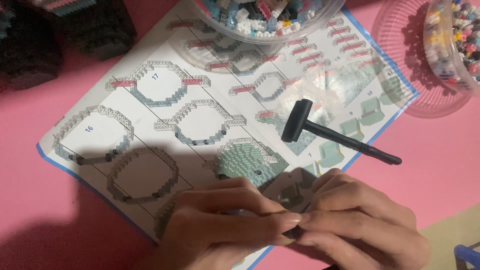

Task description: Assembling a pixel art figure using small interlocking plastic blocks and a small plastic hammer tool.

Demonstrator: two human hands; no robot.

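Observation:
My left hand [220, 225] and my right hand [360, 220] meet at the bottom of the view, fingertips pinched together on a small dark brick piece [295, 232], mostly hidden by the fingers. They hover over the lower edge of a building instruction sheet [150, 100] printed with ring-shaped brick layers. A small black plastic hammer [320, 131] lies on the sheet just beyond my right hand, its head toward the left.
A clear bowl [265, 20] of small mixed-colour bricks stands on the sheet's top edge. A second clear bowl [450, 45] of bricks sits at the top right on the pink table [440, 145]. A dark brick-built block [60, 35] sits at top left.

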